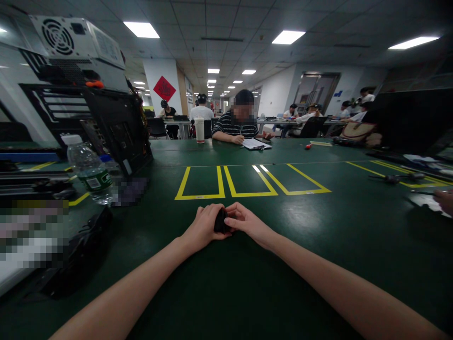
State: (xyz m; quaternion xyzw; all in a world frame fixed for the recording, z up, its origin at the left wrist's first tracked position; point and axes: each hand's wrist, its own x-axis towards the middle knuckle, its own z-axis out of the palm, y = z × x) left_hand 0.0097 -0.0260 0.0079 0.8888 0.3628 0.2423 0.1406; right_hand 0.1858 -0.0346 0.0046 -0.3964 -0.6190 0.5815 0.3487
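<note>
Both of my hands meet on the green table (318,222) just in front of me. My left hand (203,226) and my right hand (244,222) are closed together around a small black object (221,220), which shows only between the fingers. What the object is cannot be made out. Just beyond the hands lie three yellow taped rectangles (247,182) on the table top.
A water bottle (90,172) and an open black computer case (116,127) with a white power supply (74,40) stand at left. Black parts (76,257) lie at near left. A person (237,123) writes across the table. Tools (399,178) and another person's hand (444,200) lie at right.
</note>
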